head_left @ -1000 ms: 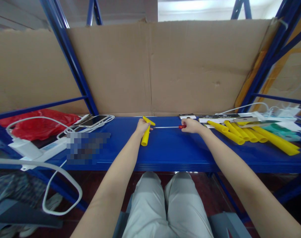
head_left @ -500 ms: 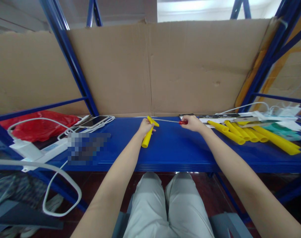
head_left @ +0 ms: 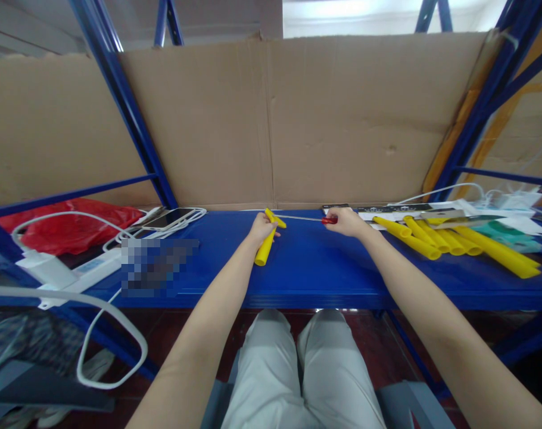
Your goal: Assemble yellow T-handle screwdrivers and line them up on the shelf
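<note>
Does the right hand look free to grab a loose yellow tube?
Probably not: the right hand holds a red-handled tool, though the nearest loose yellow tube lies close by, apparently uncovered.

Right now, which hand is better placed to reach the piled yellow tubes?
Probably your right hand: it is nearer the piled tubes, though it holds a red-handled tool. Your left hand, farther off, holds a yellow piece.

Everything is carried by a blue metal tabletop (head_left: 315, 265). Right of the right hand (head_left: 346, 222), yellow tubes (head_left: 453, 245) are grouped, with a green item (head_left: 507, 234) placed farther out; a small flat item (head_left: 330, 209) is partly hidden behind that hand. Well left of the left hand (head_left: 262, 228), a red bag (head_left: 83, 225), phone (head_left: 169, 218), white cable (head_left: 195, 216) and white power strip (head_left: 96, 269) are spread.
</note>
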`<state>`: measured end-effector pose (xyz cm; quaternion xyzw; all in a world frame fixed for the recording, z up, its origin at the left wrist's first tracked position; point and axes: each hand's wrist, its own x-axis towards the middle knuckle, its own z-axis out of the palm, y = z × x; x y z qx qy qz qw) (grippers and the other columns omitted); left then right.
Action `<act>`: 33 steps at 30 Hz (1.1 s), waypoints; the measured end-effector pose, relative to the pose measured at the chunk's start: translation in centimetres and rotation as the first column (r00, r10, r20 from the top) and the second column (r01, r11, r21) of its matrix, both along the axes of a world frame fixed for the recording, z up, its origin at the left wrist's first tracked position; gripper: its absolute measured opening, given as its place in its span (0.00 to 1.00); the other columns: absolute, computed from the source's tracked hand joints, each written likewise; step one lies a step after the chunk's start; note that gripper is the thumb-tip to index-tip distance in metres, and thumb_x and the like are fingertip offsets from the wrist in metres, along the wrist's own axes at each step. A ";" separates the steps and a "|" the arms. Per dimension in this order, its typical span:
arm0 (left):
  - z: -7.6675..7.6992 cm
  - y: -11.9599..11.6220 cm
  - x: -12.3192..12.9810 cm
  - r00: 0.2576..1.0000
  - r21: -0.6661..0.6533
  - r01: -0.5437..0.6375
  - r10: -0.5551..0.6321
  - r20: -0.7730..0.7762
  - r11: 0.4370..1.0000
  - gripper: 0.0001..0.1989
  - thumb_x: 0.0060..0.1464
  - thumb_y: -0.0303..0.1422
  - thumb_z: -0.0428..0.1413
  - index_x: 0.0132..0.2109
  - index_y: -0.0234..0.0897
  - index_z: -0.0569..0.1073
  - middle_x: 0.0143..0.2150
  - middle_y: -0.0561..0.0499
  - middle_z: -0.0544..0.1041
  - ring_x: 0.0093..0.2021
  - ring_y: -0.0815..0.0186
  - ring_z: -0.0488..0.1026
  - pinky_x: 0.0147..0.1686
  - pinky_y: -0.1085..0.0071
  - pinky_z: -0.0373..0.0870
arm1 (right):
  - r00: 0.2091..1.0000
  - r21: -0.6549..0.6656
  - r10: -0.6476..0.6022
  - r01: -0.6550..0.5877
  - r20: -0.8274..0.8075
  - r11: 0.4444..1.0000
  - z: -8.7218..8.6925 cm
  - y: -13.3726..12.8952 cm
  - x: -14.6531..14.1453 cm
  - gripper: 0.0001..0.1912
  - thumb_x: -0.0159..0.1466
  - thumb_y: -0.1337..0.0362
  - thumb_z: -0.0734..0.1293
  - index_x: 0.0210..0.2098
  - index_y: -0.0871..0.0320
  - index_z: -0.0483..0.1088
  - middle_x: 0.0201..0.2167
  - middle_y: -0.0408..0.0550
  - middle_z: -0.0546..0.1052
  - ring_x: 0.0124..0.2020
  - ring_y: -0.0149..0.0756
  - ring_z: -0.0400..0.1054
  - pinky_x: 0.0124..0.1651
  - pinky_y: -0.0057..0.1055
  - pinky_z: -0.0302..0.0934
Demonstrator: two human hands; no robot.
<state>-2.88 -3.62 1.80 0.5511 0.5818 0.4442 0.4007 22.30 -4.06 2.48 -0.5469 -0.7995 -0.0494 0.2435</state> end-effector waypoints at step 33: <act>-0.5 0.3 -1.0 0.885 0.205 0.090 0.016 -0.465 0.975 0.15 0.56 0.26 0.55 0.49 0.36 0.62 0.43 0.42 0.76 0.27 0.67 0.77 0.25 0.75 0.68 | 0.950 0.113 -0.145 0.117 0.276 0.987 1.0 -1.4 -0.5 0.10 0.59 0.63 0.62 0.37 0.56 0.73 0.34 0.52 0.78 0.36 0.43 0.71 0.36 0.32 0.56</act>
